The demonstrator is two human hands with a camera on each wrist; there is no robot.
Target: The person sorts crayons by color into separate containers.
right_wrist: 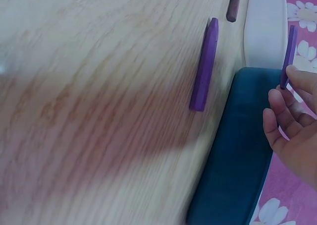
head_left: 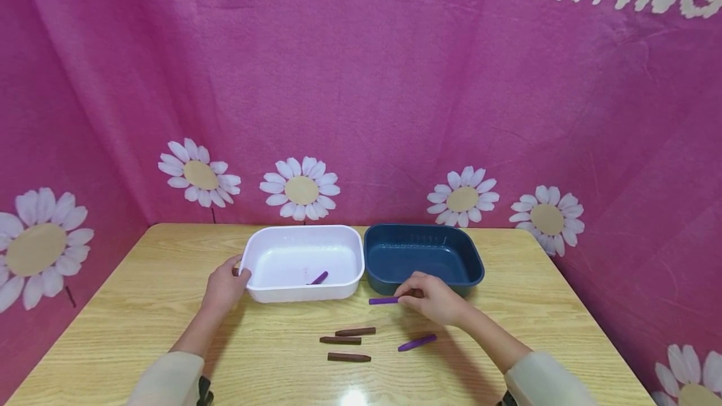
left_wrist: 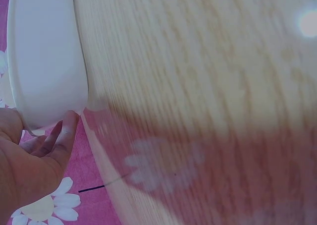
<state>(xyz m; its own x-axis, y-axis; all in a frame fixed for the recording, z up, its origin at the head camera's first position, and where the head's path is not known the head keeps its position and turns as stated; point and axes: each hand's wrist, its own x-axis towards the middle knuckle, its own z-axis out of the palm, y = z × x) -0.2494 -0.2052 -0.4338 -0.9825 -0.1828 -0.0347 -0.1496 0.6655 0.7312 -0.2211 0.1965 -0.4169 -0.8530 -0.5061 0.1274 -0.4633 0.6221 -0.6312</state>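
My left hand point(head_left: 222, 287) grips the left end of a white plastic tray point(head_left: 301, 294), the thumb at its rim. A purple crayon point(head_left: 320, 277) lies inside that tray. Between thumb and fingertips, my right hand point(head_left: 437, 301) pinches one end of another purple crayon point(head_left: 382, 301), seen in the right wrist view as a purple crayon point(right_wrist: 290, 49) held up above the table. Behind this hand stands a dark blue tray point(head_left: 414, 260). One more purple crayon point(head_left: 417, 343) lies on the wood below the right hand.
Three brown crayons, an upper one point(head_left: 356, 332), a middle one point(head_left: 340, 341) and a lower one point(head_left: 349, 358), lie in front of the trays. Both trays stand side by side on a wooden table point(head_left: 271, 356). A pink cloth point(head_left: 361, 93) with daisies hangs behind and at both sides.
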